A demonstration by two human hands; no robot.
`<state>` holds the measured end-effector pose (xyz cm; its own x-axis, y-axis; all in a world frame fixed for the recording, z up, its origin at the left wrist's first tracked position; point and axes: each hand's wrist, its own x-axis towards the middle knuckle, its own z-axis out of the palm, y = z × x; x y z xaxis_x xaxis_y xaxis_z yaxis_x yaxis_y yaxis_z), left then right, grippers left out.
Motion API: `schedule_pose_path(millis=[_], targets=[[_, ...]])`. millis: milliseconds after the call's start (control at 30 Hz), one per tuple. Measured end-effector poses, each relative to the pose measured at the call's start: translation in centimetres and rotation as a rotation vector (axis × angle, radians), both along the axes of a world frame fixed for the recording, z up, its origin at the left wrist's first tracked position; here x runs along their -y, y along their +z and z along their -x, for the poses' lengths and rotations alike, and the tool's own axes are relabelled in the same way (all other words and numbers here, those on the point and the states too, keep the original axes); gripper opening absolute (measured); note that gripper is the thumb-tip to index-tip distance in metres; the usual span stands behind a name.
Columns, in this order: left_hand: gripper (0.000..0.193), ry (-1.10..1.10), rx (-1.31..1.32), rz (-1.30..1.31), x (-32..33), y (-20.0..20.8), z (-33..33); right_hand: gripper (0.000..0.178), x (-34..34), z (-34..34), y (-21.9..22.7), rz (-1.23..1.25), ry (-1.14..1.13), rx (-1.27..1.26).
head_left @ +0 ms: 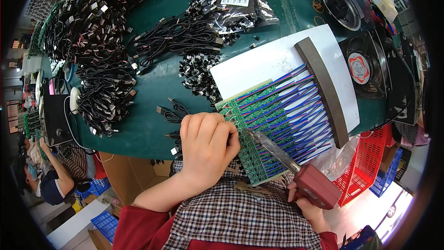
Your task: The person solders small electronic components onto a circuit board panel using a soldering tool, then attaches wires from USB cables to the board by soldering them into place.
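Note:
A green circuit board panel lies at the table's near edge, with rows of blue, red and dark wires running off to the right. My left hand is closed in a pinch over the panel's left edge; what its fingertips hold is hidden. In my right hand is a soldering gun with a dark red body. Its barrel slants up to the left, and its tip is at the panel close by my left fingers. A curved brown bar lies across the wires' far ends, on a white sheet.
Heaped black USB cables cover the green table's left side. Small black parts and a clear bag lie farther back. A fan stands at the right, with a red crate below. Another person sits far left.

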<state>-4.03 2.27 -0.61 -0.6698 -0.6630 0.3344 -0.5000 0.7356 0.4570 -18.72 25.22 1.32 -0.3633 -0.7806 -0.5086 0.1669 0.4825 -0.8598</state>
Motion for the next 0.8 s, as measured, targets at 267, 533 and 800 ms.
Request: schedule_pose_path(millis=[267, 533, 800], targets=[[0.024, -0.006, 0.007, -0.024, 0.1, 0.5, -0.1, 0.064, 0.9, 0.2, 0.5, 0.036, -0.007, 0.07], [0.01, -0.287, 0.002, -0.399, 3.1, 2.4, -1.5, 0.054, 0.4, 0.1, 0.2, 0.073, -0.076, 0.066], [0.011, -0.399, 0.091, -0.356, 3.9, 2.1, -1.1, 0.05, 0.6, -0.2, 0.4, 0.127, -0.102, 0.135]])
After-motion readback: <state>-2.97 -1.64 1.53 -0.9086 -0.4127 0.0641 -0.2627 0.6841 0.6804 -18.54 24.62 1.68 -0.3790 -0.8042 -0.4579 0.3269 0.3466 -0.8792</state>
